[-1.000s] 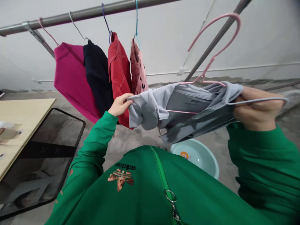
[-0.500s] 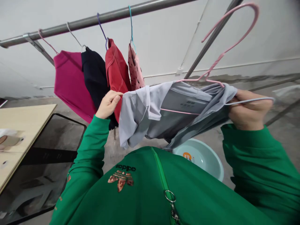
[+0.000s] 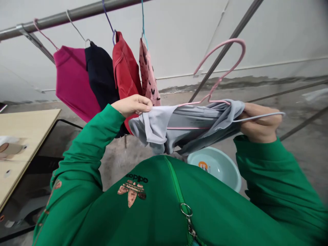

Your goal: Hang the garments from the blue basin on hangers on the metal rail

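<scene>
A light grey garment is stretched between my hands, with a pink hanger partly inside its neck opening. The hook points up and the lower bar shows through the opening. My left hand pinches the cloth at the garment's left shoulder, thumb against fingers. At the other side my right hand is closed around the bunched cloth. The hanger's pale right end sticks out past that hand, uncovered by the cloth. What the right fingertips grip is partly hidden behind the garment.
A metal rail carries a magenta garment, a black one, a red one and a pink patterned one on hangers. A light green basin stands on the floor. To the left is a wooden table.
The hanger and garment have moved down and slightly left in view. My left hand has shifted right along the shoulder, and the garment's left side now hangs more folded.
</scene>
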A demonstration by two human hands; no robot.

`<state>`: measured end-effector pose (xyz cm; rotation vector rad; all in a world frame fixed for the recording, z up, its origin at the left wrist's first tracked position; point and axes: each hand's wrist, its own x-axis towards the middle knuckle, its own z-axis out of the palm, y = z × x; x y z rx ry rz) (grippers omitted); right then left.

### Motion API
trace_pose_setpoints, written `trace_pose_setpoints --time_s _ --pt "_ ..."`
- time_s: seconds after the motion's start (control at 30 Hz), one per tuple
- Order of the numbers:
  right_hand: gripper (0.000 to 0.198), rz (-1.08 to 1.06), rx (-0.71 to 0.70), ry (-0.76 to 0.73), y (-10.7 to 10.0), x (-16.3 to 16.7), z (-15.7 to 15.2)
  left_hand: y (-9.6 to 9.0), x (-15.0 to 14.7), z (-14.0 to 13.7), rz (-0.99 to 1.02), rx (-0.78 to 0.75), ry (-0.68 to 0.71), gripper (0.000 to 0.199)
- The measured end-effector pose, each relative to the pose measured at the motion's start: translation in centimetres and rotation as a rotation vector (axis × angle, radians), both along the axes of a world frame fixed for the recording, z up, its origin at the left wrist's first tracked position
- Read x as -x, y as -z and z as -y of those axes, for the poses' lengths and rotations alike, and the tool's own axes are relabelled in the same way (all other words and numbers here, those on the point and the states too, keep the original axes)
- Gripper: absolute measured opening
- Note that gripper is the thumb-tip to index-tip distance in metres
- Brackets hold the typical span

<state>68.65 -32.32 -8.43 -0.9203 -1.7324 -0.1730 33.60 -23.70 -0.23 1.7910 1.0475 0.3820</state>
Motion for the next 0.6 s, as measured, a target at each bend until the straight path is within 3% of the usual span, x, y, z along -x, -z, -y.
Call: trace_pose_setpoints --time_s 0.13,0.23,0.33,0.47,0.6 --pt "0.022 -0.012 -0.021 0.023 -0.1 -0.2 0.6 1.3 -0.3 -1.1 0.164 -0.251 -0.282 0.011" --pt "0.018 -0.037 0.001 0.046 -0.1 -0.4 0.7 2.6 -0.7 -2.0 -0.027 -0.394 -0.337 0.014" --pt "0.018 -0.021 0.034 0.044 0.3 -0.6 0.7 2.8 -0.5 -1.9 -0.286 -0.370 -0.164 0.013" --pt "0.017 0.026 0.052 -0.012 0.5 -0.5 0.6 0.7 -0.5 -1.0 -0.202 -0.464 0.125 0.029" --pt "0.017 0.048 0.017 -0.139 0.4 0.4 0.0 -0.9 -3.0 -0.7 -0.152 -0.148 0.550 0.031"
